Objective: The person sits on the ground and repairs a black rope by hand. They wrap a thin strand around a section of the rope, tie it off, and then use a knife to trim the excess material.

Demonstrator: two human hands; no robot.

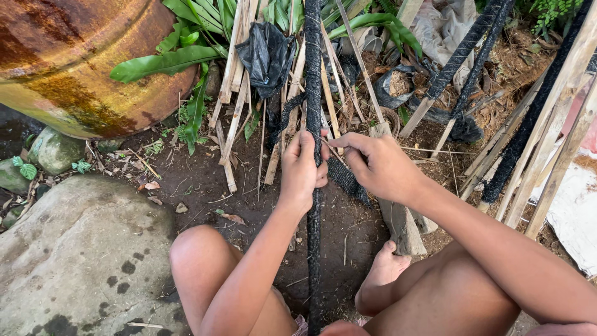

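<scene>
Left hand [303,167] has its grip clamped round the black-wrapped pole [313,74]; right hand [379,165] pinches a thin sliver [334,151] beside it.

We see a drum [68,62] at upper left with a boulder [81,255] below it, a wrapped pole [313,186] running up frame centre, and loose slats [553,143] leaning at right.

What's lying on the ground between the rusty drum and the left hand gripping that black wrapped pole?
In the head view, between the rusty drum and the left hand lie green leaves, a bundle of pale bamboo slats and dark soil.
</scene>
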